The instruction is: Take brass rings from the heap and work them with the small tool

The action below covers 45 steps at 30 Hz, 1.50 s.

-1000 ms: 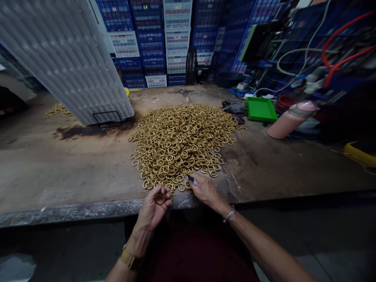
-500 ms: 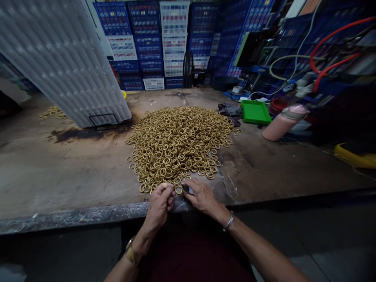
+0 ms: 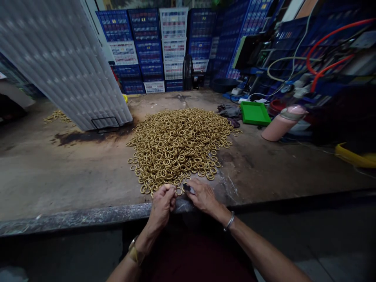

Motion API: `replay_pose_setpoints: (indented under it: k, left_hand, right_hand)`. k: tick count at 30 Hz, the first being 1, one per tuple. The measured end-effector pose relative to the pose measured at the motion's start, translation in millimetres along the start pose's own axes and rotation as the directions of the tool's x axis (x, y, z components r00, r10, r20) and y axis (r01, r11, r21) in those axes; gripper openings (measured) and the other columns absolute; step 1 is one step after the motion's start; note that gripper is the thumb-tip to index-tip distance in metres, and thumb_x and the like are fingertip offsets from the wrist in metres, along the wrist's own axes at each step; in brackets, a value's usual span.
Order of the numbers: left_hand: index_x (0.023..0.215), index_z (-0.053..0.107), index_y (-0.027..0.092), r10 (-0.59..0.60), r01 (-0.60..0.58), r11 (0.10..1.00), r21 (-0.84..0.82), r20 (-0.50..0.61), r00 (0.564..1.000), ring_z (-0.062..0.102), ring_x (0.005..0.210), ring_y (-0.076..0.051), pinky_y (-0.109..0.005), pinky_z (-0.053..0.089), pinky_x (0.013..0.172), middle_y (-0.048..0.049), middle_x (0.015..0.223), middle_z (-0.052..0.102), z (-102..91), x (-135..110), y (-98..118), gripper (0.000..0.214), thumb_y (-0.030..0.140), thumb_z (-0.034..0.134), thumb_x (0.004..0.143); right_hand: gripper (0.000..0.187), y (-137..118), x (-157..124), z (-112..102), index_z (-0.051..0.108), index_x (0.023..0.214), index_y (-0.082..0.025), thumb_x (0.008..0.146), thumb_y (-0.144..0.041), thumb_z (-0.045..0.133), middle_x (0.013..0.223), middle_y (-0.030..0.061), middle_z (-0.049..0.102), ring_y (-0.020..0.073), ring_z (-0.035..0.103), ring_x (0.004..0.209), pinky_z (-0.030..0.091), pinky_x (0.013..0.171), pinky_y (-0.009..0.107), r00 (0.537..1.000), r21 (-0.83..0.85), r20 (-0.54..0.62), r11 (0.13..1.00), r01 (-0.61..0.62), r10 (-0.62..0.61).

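Note:
A large heap of brass-coloured rings [image 3: 182, 141] lies on the worktable [image 3: 96, 172]. At its near edge my left hand [image 3: 163, 200] is closed in a pinch, and whatever sits between thumb and finger is too small to make out. One loose ring [image 3: 179, 191] shows just right of those fingertips; whether they touch it I cannot tell. My right hand [image 3: 203, 197] is closed around a small dark tool with a greyish body [image 3: 188, 188], its tip pointing left towards that ring. Most of the tool is hidden by the fingers.
Tall ribbed translucent sheets [image 3: 73, 66] lean in a black wire stand [image 3: 105, 124] at left. To the right are a green tray [image 3: 255, 113], a pink bottle [image 3: 283, 123] and a dark cloth [image 3: 230, 111]. Stacked blue and white crates [image 3: 174, 47] stand behind.
The view has tilted up slightly, so the background sits lower. Both hands stay at the heap's near edge, and the tool's tip shows a little more clearly.

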<state>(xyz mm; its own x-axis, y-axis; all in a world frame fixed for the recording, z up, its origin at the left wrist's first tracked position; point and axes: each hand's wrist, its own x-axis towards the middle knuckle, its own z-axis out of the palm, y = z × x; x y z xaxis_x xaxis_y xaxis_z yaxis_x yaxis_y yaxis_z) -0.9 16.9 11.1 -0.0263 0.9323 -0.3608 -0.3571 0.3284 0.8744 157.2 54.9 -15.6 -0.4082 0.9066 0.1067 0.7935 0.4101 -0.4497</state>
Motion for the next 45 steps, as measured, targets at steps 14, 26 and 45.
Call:
replay_pose_setpoints:
  k: [14,26,45]
  left_hand:
    - [0.104,0.051,0.018,0.083,-0.096,0.974,0.205,0.072,0.994,0.033,0.04,-0.005,-0.017,0.023,0.038,0.004,0.062,0.054,6.3,4.8,1.1,0.037,0.038,0.057,0.073]
    - [0.073,0.062,0.015,0.304,-0.331,0.876,0.351,0.131,0.943,0.046,0.061,-0.011,-0.021,0.036,0.058,0.0013,0.064,0.055,9.9,2.8,-1.3,0.017,0.03,0.054,0.077]
    - [0.072,0.05,0.016,0.024,-0.038,0.998,0.059,0.23,0.973,0.029,0.04,-0.003,-0.017,0.019,0.038,0.0045,0.06,0.048,1.2,1.5,-11.3,0.03,0.046,0.053,0.078]
  right_hand:
    - [0.01,-0.7,10.1,-9.9,0.052,0.067,-0.018,0.074,-0.026,0.051,0.055,-0.0052,0.045,0.0078,0.041,0.049,0.033,0.048,0.019,0.983,0.683,0.085,0.709,-0.175,0.16]
    - [0.032,-10.6,5.6,-8.3,0.047,0.071,-0.018,0.073,-0.049,0.055,0.052,-0.0076,0.041,0.0028,0.029,0.038,0.023,0.035,0.016,0.943,0.878,0.27,0.353,-0.324,0.192]
    - [0.017,-19.2,11.5,-13.8,0.052,0.067,-0.018,0.077,-0.032,0.048,0.052,-0.0048,0.046,0.0076,0.037,0.045,0.03,0.046,0.02,0.959,0.744,0.127,0.616,-0.26,0.252]
